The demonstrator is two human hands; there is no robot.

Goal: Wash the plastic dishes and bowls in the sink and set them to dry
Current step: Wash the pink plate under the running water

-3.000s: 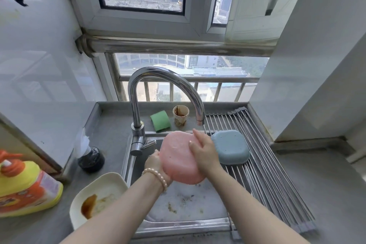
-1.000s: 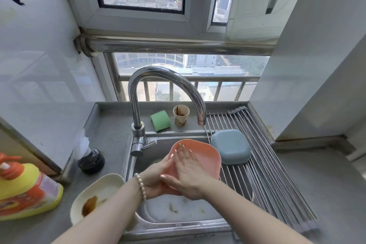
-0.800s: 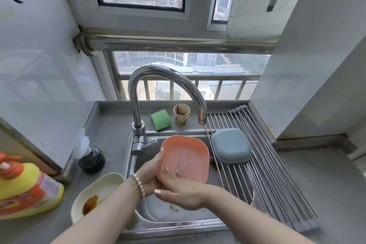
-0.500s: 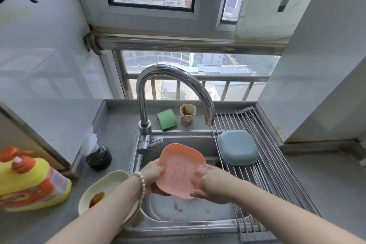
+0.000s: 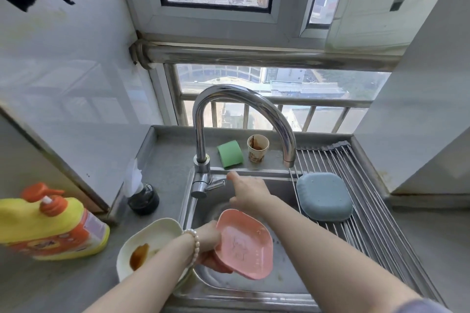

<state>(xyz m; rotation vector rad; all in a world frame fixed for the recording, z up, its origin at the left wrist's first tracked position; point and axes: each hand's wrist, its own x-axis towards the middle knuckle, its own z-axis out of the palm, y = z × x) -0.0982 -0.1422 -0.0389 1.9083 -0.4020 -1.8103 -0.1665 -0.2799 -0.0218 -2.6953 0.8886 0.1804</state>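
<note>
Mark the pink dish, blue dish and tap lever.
pink dish (image 5: 244,244), head view, middle of its inside face
blue dish (image 5: 324,195), head view, centre of its upturned base
tap lever (image 5: 216,184), head view, mid-shaft

A yellow detergent bottle (image 5: 48,226) with an orange pump stood at the left of the counter (image 5: 167,155), a black pot (image 5: 143,198) near it, while a green sponge (image 5: 230,154) and a stained paper cup (image 5: 257,148) sat side by side behind the sink.
</note>
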